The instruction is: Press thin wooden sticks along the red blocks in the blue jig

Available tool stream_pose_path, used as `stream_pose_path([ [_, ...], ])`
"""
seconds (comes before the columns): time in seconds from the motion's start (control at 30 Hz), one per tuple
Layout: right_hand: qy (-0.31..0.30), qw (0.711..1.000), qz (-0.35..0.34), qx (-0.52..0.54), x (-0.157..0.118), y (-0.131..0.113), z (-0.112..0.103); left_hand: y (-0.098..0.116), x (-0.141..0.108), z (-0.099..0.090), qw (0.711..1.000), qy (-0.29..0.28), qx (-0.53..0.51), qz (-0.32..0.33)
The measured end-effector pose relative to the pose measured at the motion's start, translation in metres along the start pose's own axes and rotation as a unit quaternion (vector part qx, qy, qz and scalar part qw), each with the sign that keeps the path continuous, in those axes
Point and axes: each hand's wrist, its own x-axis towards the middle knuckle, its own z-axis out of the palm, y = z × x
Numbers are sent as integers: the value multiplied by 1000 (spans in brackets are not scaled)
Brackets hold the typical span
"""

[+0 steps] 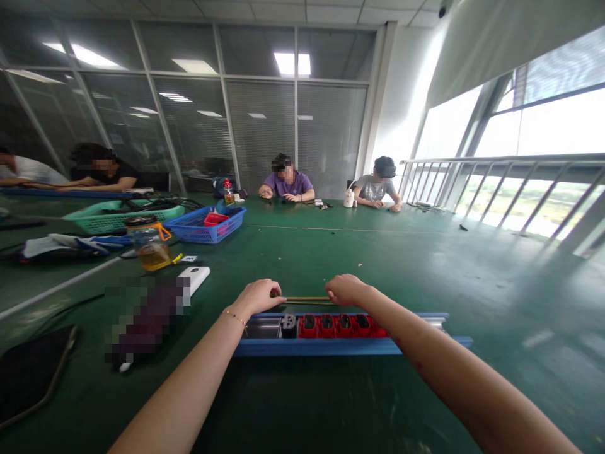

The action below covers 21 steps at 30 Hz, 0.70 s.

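Two thin, straight tan sticks (307, 300) run side by side between my hands, just beyond a blue-edged rail. My left hand (259, 296) is closed at their left end, with thumb and fingers together. At the right end my right hand (347, 290) is curled closed on them. Both far ends are hidden by my fingers. Below, the long blue-edged rail (321, 347) carries a row of several red blocks (327, 326) with dark tops. One black-and-grey block (288, 326) stands at the row's left end. My right forearm covers part of the rail.
Left of me are a phone-like dark slab (35, 372), a white device (196, 277), a jar with amber liquid (151, 246), a blue basket (208, 227) and a green basket (94, 217). Several people sit along the table's far side. A railing (501, 189) stands at right.
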Motion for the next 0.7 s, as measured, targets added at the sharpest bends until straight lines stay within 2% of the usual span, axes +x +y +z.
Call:
stream_pose_path([
  [0.33, -57, 998, 31, -12, -8, 33, 14, 4, 0, 0, 999, -6, 28, 30],
  [0.53, -42, 999, 27, 5, -7, 37, 20, 9, 1, -1, 998, -18, 45, 40],
  [0.7, 9, 999, 36, 23, -20, 40, 16, 12, -1, 0, 998, -25, 54, 24],
])
